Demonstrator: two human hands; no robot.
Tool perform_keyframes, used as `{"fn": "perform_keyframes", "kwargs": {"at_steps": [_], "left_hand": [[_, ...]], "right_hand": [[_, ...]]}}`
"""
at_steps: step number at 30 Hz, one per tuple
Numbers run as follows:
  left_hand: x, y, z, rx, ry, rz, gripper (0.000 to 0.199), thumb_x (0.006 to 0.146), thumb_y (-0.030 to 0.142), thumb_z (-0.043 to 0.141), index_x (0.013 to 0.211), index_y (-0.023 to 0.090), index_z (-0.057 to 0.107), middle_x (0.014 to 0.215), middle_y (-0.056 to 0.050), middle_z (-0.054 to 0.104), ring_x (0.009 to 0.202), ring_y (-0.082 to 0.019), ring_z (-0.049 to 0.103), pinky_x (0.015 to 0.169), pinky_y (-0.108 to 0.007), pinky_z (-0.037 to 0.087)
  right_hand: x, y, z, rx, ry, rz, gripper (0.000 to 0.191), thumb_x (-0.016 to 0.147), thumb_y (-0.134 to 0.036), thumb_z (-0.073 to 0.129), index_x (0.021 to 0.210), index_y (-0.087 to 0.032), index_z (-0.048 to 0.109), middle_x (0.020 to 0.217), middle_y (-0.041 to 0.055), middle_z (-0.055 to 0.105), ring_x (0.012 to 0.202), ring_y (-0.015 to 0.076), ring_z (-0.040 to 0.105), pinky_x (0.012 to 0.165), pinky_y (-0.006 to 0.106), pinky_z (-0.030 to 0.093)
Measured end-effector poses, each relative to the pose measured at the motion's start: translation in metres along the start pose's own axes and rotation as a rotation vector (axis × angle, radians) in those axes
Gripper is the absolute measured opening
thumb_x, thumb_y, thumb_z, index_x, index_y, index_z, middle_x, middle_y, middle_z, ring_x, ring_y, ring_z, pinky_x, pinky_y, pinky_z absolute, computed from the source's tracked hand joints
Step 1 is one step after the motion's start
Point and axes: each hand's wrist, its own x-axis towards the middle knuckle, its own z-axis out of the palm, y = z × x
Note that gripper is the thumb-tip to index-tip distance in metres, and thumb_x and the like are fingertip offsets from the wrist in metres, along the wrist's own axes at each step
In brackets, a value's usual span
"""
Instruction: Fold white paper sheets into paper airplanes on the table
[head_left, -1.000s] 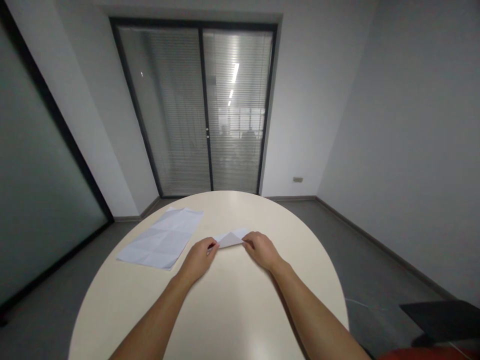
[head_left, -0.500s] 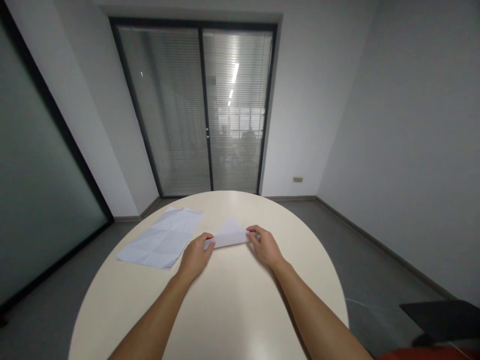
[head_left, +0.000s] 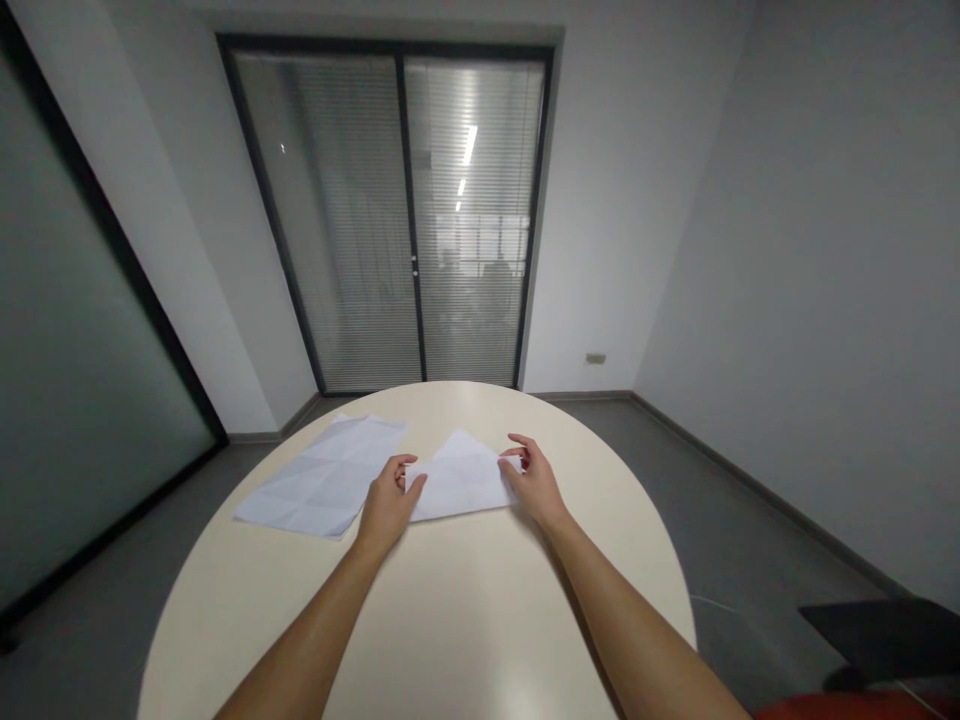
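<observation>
A folded sheet of white paper (head_left: 459,480) with a pointed top and a straight near edge is between my hands over the table. My left hand (head_left: 388,503) pinches its left end, thumb in front and fingers bent behind. At the right end, my right hand (head_left: 536,483) has its thumb on the front of the paper, with the forefinger raised and the other fingers curled behind. Left of my left hand, a larger creased white sheet (head_left: 322,477) lies spread on the table.
The round cream table (head_left: 450,610) fills the foreground. Beyond it stand glass panels with blinds (head_left: 472,300). A black flat object (head_left: 885,635) and something red (head_left: 832,706) show at the lower right. A wall socket (head_left: 595,358) sits low on the wall.
The folded paper has tilted so its front face shows broader, and its near edge sits lower. My right hand's forefinger has lifted. The larger sheet has not moved.
</observation>
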Motion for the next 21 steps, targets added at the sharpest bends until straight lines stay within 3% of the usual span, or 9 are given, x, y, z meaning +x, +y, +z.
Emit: {"fn": "perform_keyframes", "kwargs": {"at_steps": [2, 5, 10, 16, 21], "left_hand": [[-0.001, 0.002, -0.001, 0.045, -0.037, -0.017, 0.035, 0.084, 0.04, 0.06, 0.112, 0.02, 0.059, 0.063, 0.008, 0.043, 0.056, -0.014, 0.046, 0.057, -0.024, 0.037], [-0.004, 0.009, -0.005, 0.196, -0.118, -0.022, 0.031, 0.086, 0.036, 0.059, 0.113, 0.021, 0.06, 0.066, 0.005, 0.052, 0.059, -0.015, 0.053, 0.06, -0.025, 0.038], [-0.011, 0.019, -0.011, 0.382, -0.226, -0.008, 0.028, 0.088, 0.027, 0.059, 0.115, 0.023, 0.062, 0.1, -0.005, 0.072, 0.09, -0.021, 0.067, 0.079, -0.03, 0.047], [-0.012, 0.016, -0.007, 0.33, -0.317, 0.276, 0.039, 0.084, 0.014, 0.059, 0.122, 0.02, 0.066, 0.135, -0.009, 0.063, 0.126, -0.025, 0.055, 0.112, -0.043, 0.04], [-0.017, 0.019, -0.002, 0.31, -0.471, 0.409, 0.045, 0.089, 0.011, 0.051, 0.129, 0.026, 0.066, 0.146, -0.006, 0.056, 0.138, -0.024, 0.048, 0.119, -0.051, 0.032]], "right_hand": [[0.0, 0.002, 0.0, -0.028, -0.018, 0.032, 0.053, 0.08, -0.035, 0.061, 0.129, -0.017, 0.051, 0.099, 0.0069, 0.073, 0.08, 0.0189, 0.062, 0.078, 0.033, 0.048], [-0.001, 0.003, -0.002, -0.104, -0.055, 0.059, 0.05, 0.079, -0.033, 0.061, 0.127, -0.018, 0.054, 0.098, 0.0059, 0.073, 0.076, 0.0181, 0.061, 0.073, 0.031, 0.048], [-0.003, 0.0, -0.006, -0.199, -0.084, 0.058, 0.042, 0.082, -0.03, 0.058, 0.123, -0.019, 0.059, 0.09, 0.0033, 0.073, 0.077, 0.0184, 0.064, 0.074, 0.03, 0.048], [-0.004, -0.004, -0.007, -0.244, -0.139, 0.054, 0.04, 0.081, -0.027, 0.059, 0.121, -0.02, 0.06, 0.086, 0.0016, 0.074, 0.073, 0.0176, 0.065, 0.072, 0.029, 0.047], [-0.003, -0.007, -0.007, -0.262, -0.159, 0.051, 0.038, 0.081, -0.025, 0.059, 0.118, -0.02, 0.062, 0.088, 0.0019, 0.075, 0.075, 0.0178, 0.066, 0.074, 0.029, 0.049]]}}
